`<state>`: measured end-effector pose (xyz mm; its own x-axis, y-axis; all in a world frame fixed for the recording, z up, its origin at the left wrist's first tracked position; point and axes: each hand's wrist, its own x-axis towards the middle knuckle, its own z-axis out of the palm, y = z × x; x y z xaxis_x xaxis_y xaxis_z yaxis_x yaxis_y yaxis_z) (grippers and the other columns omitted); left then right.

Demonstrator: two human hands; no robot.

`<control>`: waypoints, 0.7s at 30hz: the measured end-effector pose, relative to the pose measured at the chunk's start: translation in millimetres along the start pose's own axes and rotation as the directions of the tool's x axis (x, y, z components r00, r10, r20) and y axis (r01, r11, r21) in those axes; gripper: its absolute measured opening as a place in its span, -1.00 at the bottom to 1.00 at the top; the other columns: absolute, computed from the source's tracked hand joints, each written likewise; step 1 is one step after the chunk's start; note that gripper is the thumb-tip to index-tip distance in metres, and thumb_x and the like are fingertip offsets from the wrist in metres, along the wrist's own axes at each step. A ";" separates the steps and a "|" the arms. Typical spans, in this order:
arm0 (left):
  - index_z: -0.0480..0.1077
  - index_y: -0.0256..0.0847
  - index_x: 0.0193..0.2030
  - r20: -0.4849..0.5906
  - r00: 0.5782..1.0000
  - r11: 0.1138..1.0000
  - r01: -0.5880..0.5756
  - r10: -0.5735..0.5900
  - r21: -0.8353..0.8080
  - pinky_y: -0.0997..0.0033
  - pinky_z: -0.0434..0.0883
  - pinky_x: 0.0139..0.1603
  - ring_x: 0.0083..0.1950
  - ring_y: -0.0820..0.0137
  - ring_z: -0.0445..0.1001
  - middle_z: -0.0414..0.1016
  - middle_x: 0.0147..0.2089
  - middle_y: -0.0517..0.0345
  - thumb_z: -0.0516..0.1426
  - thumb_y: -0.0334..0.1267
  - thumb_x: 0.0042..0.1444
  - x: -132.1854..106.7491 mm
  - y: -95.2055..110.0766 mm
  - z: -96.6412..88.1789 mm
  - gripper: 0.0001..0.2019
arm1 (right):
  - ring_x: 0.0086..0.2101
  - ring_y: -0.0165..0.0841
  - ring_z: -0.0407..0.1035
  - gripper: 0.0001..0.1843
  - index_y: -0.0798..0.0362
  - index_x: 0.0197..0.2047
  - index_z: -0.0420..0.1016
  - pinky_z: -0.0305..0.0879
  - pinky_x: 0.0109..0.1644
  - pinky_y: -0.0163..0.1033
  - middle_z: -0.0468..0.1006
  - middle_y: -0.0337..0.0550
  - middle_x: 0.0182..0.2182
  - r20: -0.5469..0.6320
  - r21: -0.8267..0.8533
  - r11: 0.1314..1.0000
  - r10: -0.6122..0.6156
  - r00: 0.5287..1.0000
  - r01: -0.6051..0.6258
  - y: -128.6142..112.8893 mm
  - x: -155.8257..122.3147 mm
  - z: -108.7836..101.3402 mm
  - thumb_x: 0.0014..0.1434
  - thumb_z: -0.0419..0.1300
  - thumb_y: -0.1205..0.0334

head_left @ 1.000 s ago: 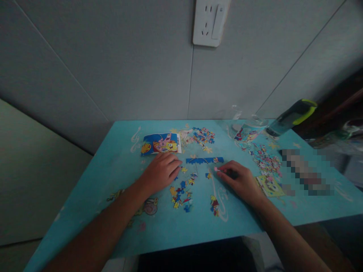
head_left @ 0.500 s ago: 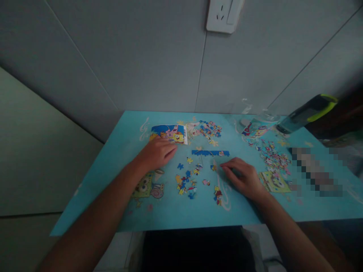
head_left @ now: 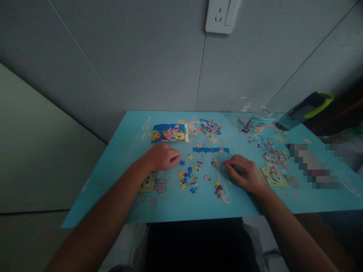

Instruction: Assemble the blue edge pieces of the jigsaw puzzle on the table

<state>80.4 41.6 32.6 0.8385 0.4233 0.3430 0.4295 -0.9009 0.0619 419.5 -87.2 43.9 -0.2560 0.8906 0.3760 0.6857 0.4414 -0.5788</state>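
Observation:
My left hand [head_left: 163, 156] rests knuckles up on the light blue cartoon-printed table [head_left: 170, 211], its fingers curled in, with the fingertips beside a single blue puzzle piece [head_left: 182, 163]. My right hand [head_left: 244, 173] lies on the table with its fingers stretched left and nothing visible in it. Its fingertips are close to a small piece [head_left: 214, 163]. Between the hands lie several loose puzzle pieces [head_left: 188, 179] and a pink piece [head_left: 207, 177]. A short blue strip of joined pieces [head_left: 211, 150] sits just beyond them.
A printed picture card [head_left: 169, 133] lies at the back left, beside a heap of pieces [head_left: 208, 127]. More pieces [head_left: 270, 151], a second picture card [head_left: 273, 176] and a clear bag [head_left: 255, 126] lie to the right. A dark bottle with a green cap [head_left: 304, 109] leans at the far right. A wall socket [head_left: 222, 15] is above.
My left hand moved up toward the picture card, then back down, and curled. My right hand let go of the pink piece, which now lies on the table. The view shifted.

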 end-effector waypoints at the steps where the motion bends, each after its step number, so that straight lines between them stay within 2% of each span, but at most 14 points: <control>1: 0.31 -0.18 -0.57 -0.010 1.000 1.000 0.000 0.000 0.001 0.38 0.06 -0.47 -0.59 0.46 0.17 0.26 -0.64 0.26 0.04 -0.23 0.30 0.2 0.2 0.0 -0.63 | -0.33 -0.24 0.48 -0.81 -0.02 -0.19 0.61 0.43 -0.15 -0.07 0.61 -0.09 -0.37 0.000 0.021 1.000 -0.002 1.000 0.002 -3.0 -2.0 -0.8 0.34 0.16 0.17; 4: 0.31 -0.18 -0.56 -0.033 0.999 1.000 0.001 0.000 0.002 0.38 0.07 -0.48 -0.60 0.46 0.17 0.25 -0.65 0.26 0.03 -0.24 0.31 0.2 0.3 0.1 -0.63 | -0.29 -0.22 0.50 -0.82 -0.04 -0.15 0.62 0.45 -0.15 -0.08 0.62 -0.09 -0.32 0.080 0.081 0.997 0.004 0.997 -0.011 -16.2 -14.9 -2.2 0.36 0.17 0.16; 8: 0.33 -0.17 -0.55 -0.038 0.999 1.000 -0.015 0.014 -0.012 0.38 0.09 -0.48 -0.61 0.48 0.16 0.26 -0.64 0.28 0.05 -0.24 0.30 -0.5 0.1 2.0 -0.65 | -0.18 -0.18 0.50 -0.73 -0.09 0.05 0.60 0.46 -0.05 -0.04 0.62 -0.05 -0.19 0.196 -0.014 0.999 0.037 0.980 -0.035 -33.0 -40.9 1.9 0.32 0.27 0.10; 13: 0.32 -0.17 -0.54 -0.029 0.999 0.999 -0.028 0.027 -0.035 0.36 0.06 -0.49 -0.61 0.48 0.15 0.28 -0.63 0.27 0.05 -0.23 0.32 0.4 2.3 1.7 -0.65 | -0.16 -0.16 0.49 -0.72 -0.10 0.07 0.59 0.44 -0.01 0.02 0.59 -0.05 -0.16 0.185 -0.120 0.990 0.092 0.978 -0.071 -40.2 -56.9 10.9 0.31 0.28 0.11; 17: 0.32 -0.17 -0.53 -0.031 0.999 0.999 -0.030 0.029 -0.043 0.35 0.04 -0.49 -0.62 0.49 0.13 0.29 -0.63 0.27 0.05 -0.23 0.32 0.7 4.0 0.3 -0.65 | -0.17 -0.18 0.49 -0.80 -0.08 0.00 0.60 0.46 -0.02 0.01 0.57 -0.05 -0.17 0.182 -0.117 0.987 0.131 0.975 -0.111 -47.2 -51.5 14.1 0.34 0.23 0.18; 21: 0.32 -0.16 -0.53 -0.034 0.998 0.998 -0.046 0.044 -0.049 0.34 0.07 -0.50 -0.63 0.48 0.11 0.25 -0.64 0.28 0.05 -0.23 0.32 0.7 5.7 0.6 -0.65 | -0.15 -0.19 0.48 -0.86 -0.04 -0.09 0.60 0.47 -0.01 -0.01 0.55 -0.03 -0.14 0.167 -0.078 0.993 0.102 0.981 -0.090 -54.5 -46.2 17.9 0.34 0.21 0.24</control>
<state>83.7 36.8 32.7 0.8448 0.3798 0.3770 0.3738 -0.9229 0.0922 381.8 -150.4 45.1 -0.2951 0.9367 0.1885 0.7568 0.3496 -0.5524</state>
